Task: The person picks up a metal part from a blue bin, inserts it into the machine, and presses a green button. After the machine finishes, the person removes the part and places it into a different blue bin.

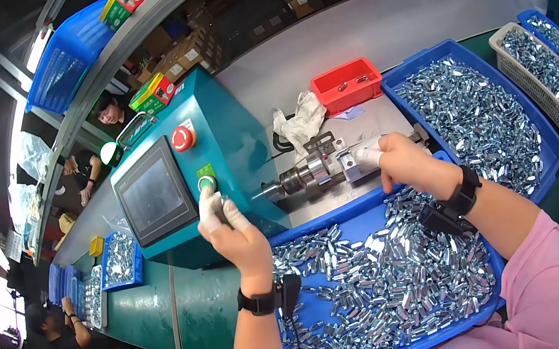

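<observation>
My left hand [237, 239] reaches a white-covered fingertip to the green push button [207, 181] on the front of a teal machine [228, 131]. Its other fingers are curled, and a small greyish bit shows between them, too small to name. At the metal clamping fixture [350, 163], my right hand [407, 162] has its white-covered fingertips pinched together; what they hold, if anything, is hidden. Left of that hand sits the machine's steel spindle chuck [302, 175]. Below both hands lies a blue tray [354, 225] heaped with shiny hexagonal metal pieces [401, 280].
A red bin [349, 95] with a few pieces and a crumpled white glove [302, 122] are behind the fixture. A second blue tray [553, 165] of pieces stands right, beside a beige basket [505, 63]. The machine carries a screen [153, 190] and red emergency button [182, 138]. Other people work at left.
</observation>
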Demonstrator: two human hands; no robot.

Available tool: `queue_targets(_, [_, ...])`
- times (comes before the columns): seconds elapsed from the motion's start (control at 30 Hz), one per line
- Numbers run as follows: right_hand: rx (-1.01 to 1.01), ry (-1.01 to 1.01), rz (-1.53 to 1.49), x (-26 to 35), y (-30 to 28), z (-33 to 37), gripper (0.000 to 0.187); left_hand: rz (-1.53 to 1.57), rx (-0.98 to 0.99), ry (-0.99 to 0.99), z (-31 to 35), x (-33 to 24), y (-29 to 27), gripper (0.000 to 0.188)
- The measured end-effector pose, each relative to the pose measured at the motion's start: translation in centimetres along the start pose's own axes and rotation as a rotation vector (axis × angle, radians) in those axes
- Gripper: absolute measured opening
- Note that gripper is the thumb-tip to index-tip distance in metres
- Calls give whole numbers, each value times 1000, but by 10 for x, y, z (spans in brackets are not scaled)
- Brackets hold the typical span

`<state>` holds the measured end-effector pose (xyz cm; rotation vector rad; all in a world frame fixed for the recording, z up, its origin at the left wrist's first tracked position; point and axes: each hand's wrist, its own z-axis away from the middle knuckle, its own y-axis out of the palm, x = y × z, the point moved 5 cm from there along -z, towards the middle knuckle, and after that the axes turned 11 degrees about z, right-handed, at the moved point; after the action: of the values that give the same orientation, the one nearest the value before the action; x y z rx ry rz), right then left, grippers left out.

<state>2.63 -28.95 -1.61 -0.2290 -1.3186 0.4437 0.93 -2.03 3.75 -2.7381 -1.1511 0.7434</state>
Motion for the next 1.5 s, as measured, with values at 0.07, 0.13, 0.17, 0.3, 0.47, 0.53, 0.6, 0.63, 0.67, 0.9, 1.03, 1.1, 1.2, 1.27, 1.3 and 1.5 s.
queue_targets(0.07, [36,11,-44,-4,3,2,39,61,-29,-32,15,-8,2,16])
queue_targets(0.13, [152,-47,-85,-3,11,6,39,370,119,-45,35,-18,11,20])
queue_targets(0.17, [205,-73,-101,-5,12,7,40,375,129,-48,39,-22,14,20])
queue_targets(0.3, [378,-75,-162,-15,22,5,49,593,364,-337,53,-24,35,28])
queue_targets(0.47, [467,-76,-270,-17,28,6,56,666,377,-495,57,-21,43,28])
queue_targets(0.53, [478,-87,-303,-16,28,8,58,639,411,-519,55,-23,46,24])
queue_targets(0.6, [485,-89,-319,-17,29,8,58,623,444,-499,52,-26,48,23])
queue_targets(0.63, [492,-100,-323,-17,30,9,60,604,476,-473,51,-28,48,22])
queue_targets(0.67, [498,-111,-327,-17,31,9,61,586,509,-447,51,-30,49,21])
queue_targets(0.9, [523,-129,-317,-18,34,8,65,620,520,-468,58,-21,52,21])
queue_targets(1.03, [515,-135,-317,-16,33,9,66,618,511,-450,60,-18,54,22])
queue_targets(1.1, [502,-138,-312,-14,32,10,64,616,505,-438,61,-17,53,22])
queue_targets(1.2, [449,-137,-242,-12,25,5,54,652,486,-554,66,-11,53,21])
queue_targets(1.27, [418,-146,-205,-8,20,1,50,684,481,-568,69,-7,52,22])
queue_targets(1.3, [347,-136,-172,-7,16,-2,46,716,481,-590,72,-4,52,22])
queue_targets(1.5, [31,-52,201,2,3,-17,29,796,368,-593,73,7,52,24])
